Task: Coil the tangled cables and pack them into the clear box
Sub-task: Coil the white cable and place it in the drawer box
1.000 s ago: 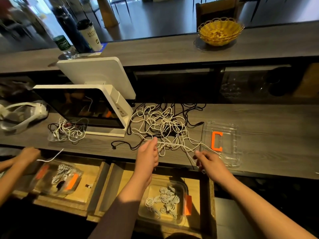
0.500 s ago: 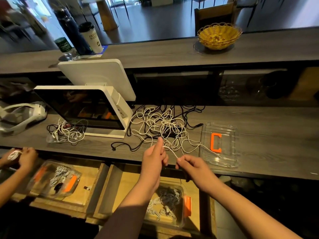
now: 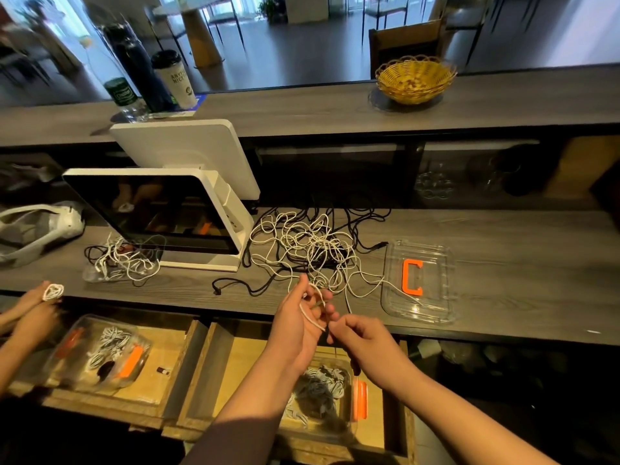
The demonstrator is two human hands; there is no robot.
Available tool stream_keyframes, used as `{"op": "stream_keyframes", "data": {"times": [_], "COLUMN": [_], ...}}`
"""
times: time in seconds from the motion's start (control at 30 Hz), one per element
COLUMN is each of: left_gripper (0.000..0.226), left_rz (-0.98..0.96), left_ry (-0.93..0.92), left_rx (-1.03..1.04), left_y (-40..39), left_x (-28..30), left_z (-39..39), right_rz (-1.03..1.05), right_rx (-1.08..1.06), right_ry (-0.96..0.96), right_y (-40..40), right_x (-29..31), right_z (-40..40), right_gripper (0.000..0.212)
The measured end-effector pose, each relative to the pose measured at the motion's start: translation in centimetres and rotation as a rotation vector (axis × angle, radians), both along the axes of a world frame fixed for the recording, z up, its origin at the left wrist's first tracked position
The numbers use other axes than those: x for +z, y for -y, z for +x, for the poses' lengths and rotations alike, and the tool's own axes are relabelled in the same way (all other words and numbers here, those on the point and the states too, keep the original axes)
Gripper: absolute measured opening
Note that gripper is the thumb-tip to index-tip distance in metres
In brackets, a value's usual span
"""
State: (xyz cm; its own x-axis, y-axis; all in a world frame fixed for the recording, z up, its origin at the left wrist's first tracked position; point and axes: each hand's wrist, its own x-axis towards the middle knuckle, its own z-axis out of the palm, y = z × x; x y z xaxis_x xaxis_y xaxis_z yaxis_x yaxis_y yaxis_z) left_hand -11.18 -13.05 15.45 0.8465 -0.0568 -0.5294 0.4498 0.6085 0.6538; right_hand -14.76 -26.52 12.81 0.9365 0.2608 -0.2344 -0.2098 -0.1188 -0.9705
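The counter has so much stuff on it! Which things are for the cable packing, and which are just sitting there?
For the job:
- white cable, wound on the left hand, pinched by the right hand
- tangled cable pile
- clear box in the drawer
- clear lid

Just sitting there:
- yellow basket
- coffee cup
- white screen

Four hands are in view. Two clear boxes (image 3: 322,397) (image 3: 100,354) sit in drawers. One clear lid (image 3: 419,280), two cable tangles (image 3: 308,250) (image 3: 124,260), one yellow basket (image 3: 415,78).
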Motion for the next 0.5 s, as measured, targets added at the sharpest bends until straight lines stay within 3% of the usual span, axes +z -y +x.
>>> {"op": "stream_keyframes", "data": {"times": [0.27,0.5], "left_gripper": [0.028,0.033], "left_rz": [-0.02,0.145], "left_ry": [0.042,0.102], "left_rx": [-0.079,-0.11], "left_y": [-0.31,0.49], "left_x": [0.47,0.88], "left_z": [-0.25,-0.7], "right_rz": [-0.032,-0.019], "right_rx": [-0.031,-0.012], "right_ry": [0.025,0.049], "right_y": [-0.68,-0.89], "right_x": [0.34,0.76], "right_z": [-0.52,-0.81], "right_gripper": [0.034,0.038]}}
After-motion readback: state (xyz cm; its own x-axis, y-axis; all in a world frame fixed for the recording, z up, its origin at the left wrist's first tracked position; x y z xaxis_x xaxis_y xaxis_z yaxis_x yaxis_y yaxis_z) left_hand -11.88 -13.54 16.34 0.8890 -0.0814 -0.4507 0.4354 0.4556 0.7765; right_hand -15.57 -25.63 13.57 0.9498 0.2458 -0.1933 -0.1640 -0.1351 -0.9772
